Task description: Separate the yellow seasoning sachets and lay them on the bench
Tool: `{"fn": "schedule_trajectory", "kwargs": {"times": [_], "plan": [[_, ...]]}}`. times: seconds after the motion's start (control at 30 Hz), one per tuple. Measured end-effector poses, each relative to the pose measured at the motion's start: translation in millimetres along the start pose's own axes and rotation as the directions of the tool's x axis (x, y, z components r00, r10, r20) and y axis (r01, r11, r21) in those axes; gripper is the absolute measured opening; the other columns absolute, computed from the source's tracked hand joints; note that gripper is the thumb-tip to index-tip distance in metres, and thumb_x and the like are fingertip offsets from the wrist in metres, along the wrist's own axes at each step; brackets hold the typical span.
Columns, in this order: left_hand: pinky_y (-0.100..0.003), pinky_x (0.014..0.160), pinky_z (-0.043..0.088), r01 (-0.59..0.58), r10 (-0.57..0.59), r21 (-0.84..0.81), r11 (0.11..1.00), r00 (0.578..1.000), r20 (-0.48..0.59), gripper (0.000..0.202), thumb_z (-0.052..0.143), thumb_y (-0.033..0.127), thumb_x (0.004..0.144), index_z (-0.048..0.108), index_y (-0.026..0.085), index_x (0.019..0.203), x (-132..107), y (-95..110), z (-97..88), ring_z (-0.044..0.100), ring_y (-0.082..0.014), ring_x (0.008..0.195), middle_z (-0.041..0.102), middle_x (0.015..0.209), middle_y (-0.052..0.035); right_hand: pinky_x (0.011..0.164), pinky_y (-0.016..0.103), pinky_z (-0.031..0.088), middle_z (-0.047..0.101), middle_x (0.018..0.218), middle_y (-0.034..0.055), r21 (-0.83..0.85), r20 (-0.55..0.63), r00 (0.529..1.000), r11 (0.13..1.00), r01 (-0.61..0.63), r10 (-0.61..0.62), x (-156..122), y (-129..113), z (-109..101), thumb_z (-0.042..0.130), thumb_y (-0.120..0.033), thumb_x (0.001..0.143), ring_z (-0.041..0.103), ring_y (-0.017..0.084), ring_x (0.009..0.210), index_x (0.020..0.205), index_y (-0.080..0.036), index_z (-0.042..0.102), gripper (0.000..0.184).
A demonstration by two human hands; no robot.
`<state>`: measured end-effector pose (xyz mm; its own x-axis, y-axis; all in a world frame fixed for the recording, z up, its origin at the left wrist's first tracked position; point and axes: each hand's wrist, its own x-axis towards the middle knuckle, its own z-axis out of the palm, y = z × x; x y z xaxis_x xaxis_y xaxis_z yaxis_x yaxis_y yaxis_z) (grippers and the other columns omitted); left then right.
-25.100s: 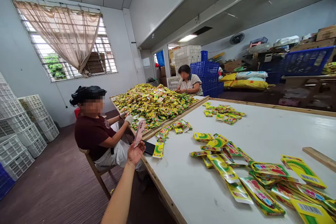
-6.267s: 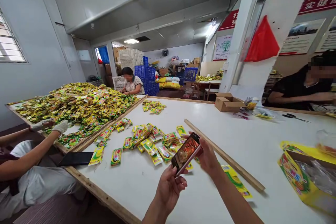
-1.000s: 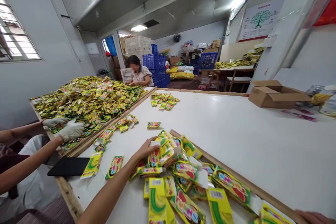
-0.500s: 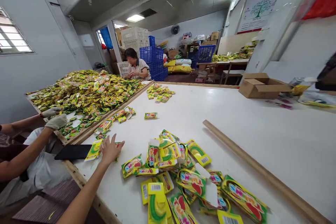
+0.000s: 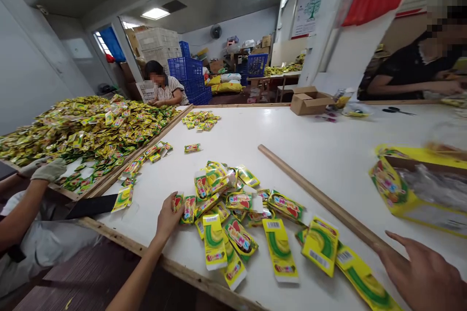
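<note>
The person's left hand (image 5: 168,215) rests at the eight o'clock edge of the pile of yellow-green packets (image 5: 237,204) on the white table (image 5: 292,146), with its fingers close together against the nearest packet (whether they grip it cannot be told). The right hand (image 5: 425,272) hovers at the pile's four o'clock, fingers spread and holding nothing, just beside a stray packet (image 5: 361,279). A wooden strip (image 5: 314,197) runs past the pile from one to four o'clock, and an open yellow box (image 5: 388,187) lies at three o'clock.
</note>
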<state>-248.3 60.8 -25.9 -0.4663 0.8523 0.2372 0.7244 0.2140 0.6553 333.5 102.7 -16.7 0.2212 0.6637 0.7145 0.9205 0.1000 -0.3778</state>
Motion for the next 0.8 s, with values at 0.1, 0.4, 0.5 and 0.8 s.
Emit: {"fn": "schedule_trajectory", "kwargs": {"times": [0.1,0.4,0.5,0.8], "plan": [[-0.04,0.098,0.045,-0.052,0.055,-0.087,0.995,0.998,0.03,0.051,0.058,0.034,0.079,0.05,0.019,0.127,-12,16,-3.7,0.057,-0.0264,0.113,0.059,0.122,-0.0099,0.068,0.046,0.042,0.065,0.095,0.015,-0.039,-0.053,0.994,0.995,0.092,-0.094,-16,-27,-23,0.035,-0.067,0.086,0.06,0.033,0.087,0.095,-0.028,0.062,0.049],[-0.037,0.097,0.046,-0.16,0.067,-0.6,0.784,0.982,-0.176,0.062,0.07,0.035,0.075,0.044,0.023,0.129,-100,141,-9.1,0.055,-0.0244,0.113,0.053,0.124,-0.0082,0.069,0.033,0.052,0.066,0.092,0.0085,0.503,0.243,0.951,0.814,-0.292,0.191,-82,-132,-57,0.053,-0.052,0.086,0.063,0.023,0.078,0.102,-0.019,0.06,0.036],[-0.037,0.102,0.042,-0.069,0.153,-0.715,0.695,0.987,0.054,0.062,0.074,0.029,0.072,0.045,0.024,0.127,-150,181,28.4,0.052,-0.0247,0.118,0.05,0.13,-0.0089,0.074,0.03,0.054,0.066,0.099,0.0077,0.683,0.429,0.903,0.65,-0.334,0.014,-98,-173,-53,0.054,-0.044,0.09,0.064,0.021,0.087,0.114,-0.021,0.055,0.033],[-0.041,0.104,0.04,-0.018,0.409,-0.841,0.541,0.879,0.245,0.047,0.055,0.027,0.089,0.035,0.025,0.132,-203,189,75.0,0.05,-0.023,0.123,0.047,0.133,-0.0123,0.083,0.031,0.054,0.062,0.112,0.0077,0.787,0.447,0.892,0.502,-0.358,-0.065,-103,-182,-51,0.056,-0.035,0.091,0.062,0.022,0.1,0.116,-0.024,0.051,0.028]]}}
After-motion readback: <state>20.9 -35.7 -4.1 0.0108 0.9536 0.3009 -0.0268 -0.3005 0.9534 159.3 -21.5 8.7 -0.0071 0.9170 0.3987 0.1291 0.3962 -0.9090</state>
